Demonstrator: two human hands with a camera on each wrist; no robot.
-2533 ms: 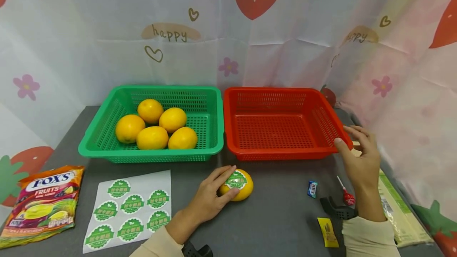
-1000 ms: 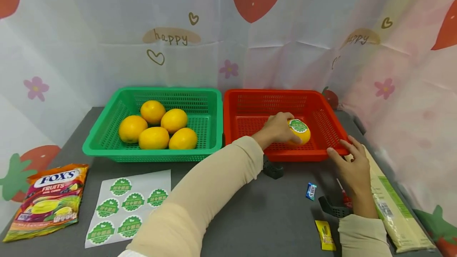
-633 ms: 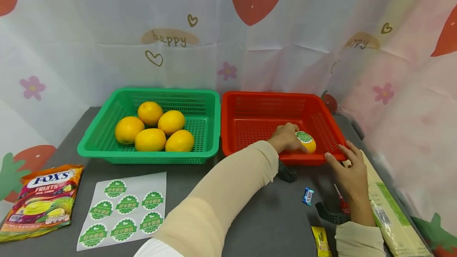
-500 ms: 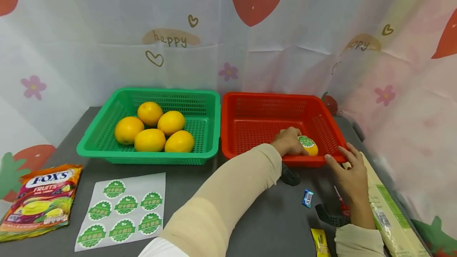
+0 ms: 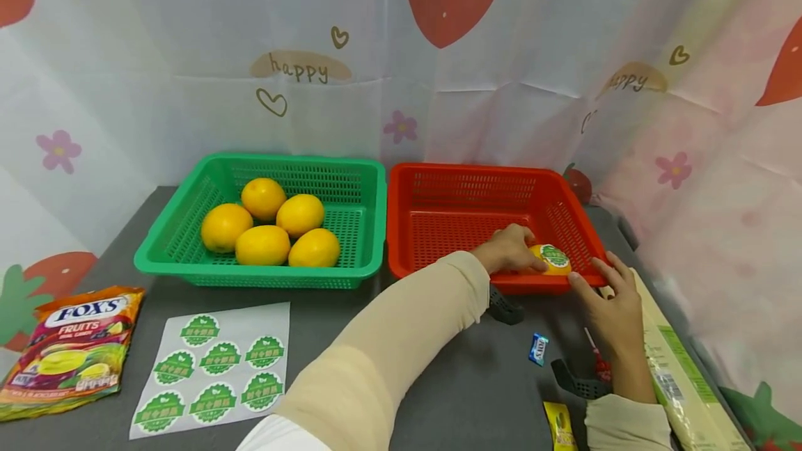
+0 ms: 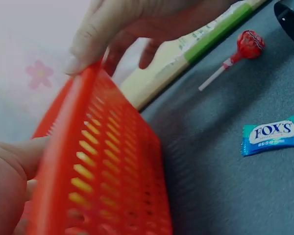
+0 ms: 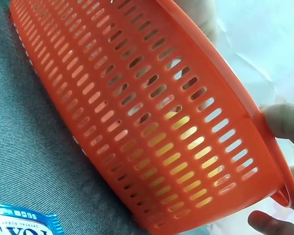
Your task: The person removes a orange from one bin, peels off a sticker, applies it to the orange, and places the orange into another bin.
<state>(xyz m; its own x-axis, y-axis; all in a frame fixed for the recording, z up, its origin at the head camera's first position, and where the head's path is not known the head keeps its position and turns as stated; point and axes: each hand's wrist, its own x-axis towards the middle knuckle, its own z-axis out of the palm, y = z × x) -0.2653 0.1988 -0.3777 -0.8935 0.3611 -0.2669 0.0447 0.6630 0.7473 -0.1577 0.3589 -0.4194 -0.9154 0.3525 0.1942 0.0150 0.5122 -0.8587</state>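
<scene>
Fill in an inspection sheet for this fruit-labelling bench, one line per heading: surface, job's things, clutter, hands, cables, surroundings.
Surface: dark grey felt-like tabletop.
Job's things: yellow round fruit with a green sticker in the near right corner of the red slotted plastic basket; five unlabelled yellow fruits in the green slotted plastic basket; white sheet of green round stickers.
Clutter: Fox's candy bag, blue wrapped candy, red lollipop, yellow sachet, long cream packet.
Hands: left hand holds the stickered fruit; right hand touches the red basket's rim.
Cables: nothing seen.
Surroundings: strawberry-print "happy" backdrop.
</scene>
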